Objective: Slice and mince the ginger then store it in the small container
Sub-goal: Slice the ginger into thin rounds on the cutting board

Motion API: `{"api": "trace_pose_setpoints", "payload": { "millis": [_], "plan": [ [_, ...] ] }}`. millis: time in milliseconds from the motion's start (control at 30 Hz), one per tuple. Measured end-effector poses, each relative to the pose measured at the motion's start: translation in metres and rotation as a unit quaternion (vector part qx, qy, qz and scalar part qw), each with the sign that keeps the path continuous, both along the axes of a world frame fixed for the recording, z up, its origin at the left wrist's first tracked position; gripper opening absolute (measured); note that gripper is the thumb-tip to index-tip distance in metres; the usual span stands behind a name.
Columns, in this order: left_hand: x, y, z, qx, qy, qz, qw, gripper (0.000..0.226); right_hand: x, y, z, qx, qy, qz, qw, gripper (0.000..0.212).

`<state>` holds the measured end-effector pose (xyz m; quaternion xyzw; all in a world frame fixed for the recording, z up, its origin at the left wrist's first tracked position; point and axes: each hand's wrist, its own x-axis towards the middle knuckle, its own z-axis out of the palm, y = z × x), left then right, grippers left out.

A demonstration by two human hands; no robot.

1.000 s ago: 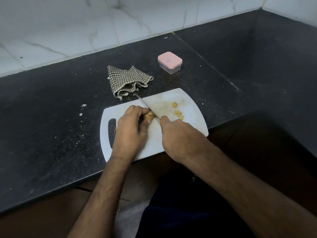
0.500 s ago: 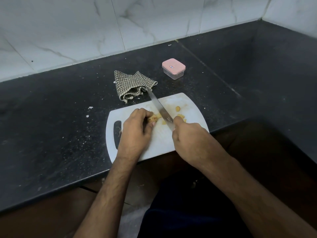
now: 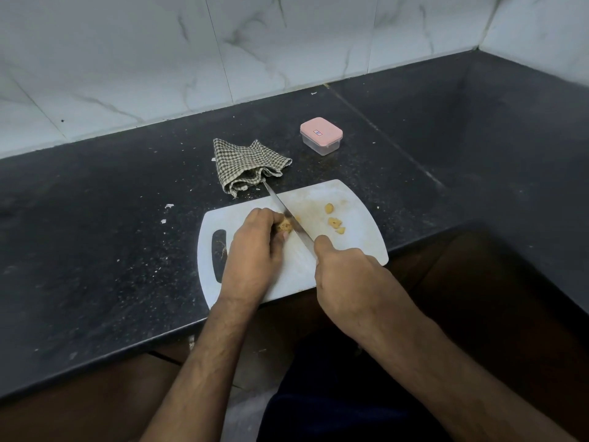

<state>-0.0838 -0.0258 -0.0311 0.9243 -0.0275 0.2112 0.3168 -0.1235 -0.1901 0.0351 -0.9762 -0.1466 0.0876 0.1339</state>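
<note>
Two bare forearms are coming up from the bottom edge, and everything is happening on the white plastic cutting board with the slot handle [image 3: 363,247], so I'm placing stuff relative to that. It's sitting at the near edge of the black speckled stone counter [image 3: 95,250], with its near corner hanging slightly over the edge.

Closest to the camera, the right hand [image 3: 347,275] is wrapping its fingers around the handle of the long steel kitchen knife [image 3: 288,215], index finger stretching up toward the blade. The handle itself is hidden inside the fist. The blade is running diagonally across the board's middle, and its tip is pointing past the board's far edge.

On the board's left half, the left hand [image 3: 255,247] is curling its fingertips over the knobbly tan piece of ginger [image 3: 284,225], pinning it down, and the blade is sitting right against that piece on its right side. Three small cut ginger chunks [image 3: 334,222] are lying on the board's right half, apart from the knife.

Just beyond the board's far edge, the crumpled brown-and-cream checked cloth [image 3: 247,164] is lying on the counter. Further back and off to the right, well apart from the board, the small clear container with a pink lid [image 3: 321,135] is sitting closed. White crumbs are scattered on the counter left of the board.
</note>
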Motion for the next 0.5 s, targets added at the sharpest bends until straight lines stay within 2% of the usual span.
{"api": "trace_pose_setpoints", "payload": {
  "millis": [167, 367, 500],
  "plan": [
    [0.001, 0.001, 0.000, -0.008, -0.006, -0.007, 1.000, 0.009, 0.003, 0.000, 0.003, -0.001, 0.025, 0.006, 1.000, 0.032],
    [0.004, 0.005, -0.001, -0.044, -0.003, -0.017, 0.999, 0.011, 0.020, 0.001, 0.008, 0.013, 0.034, 0.026, 0.999, 0.020],
    [0.003, 0.004, -0.002, -0.055, 0.006, -0.008, 0.998, 0.011, 0.031, 0.007, 0.007, -0.008, 0.033, 0.020, 0.999, 0.020]
  ]
}}
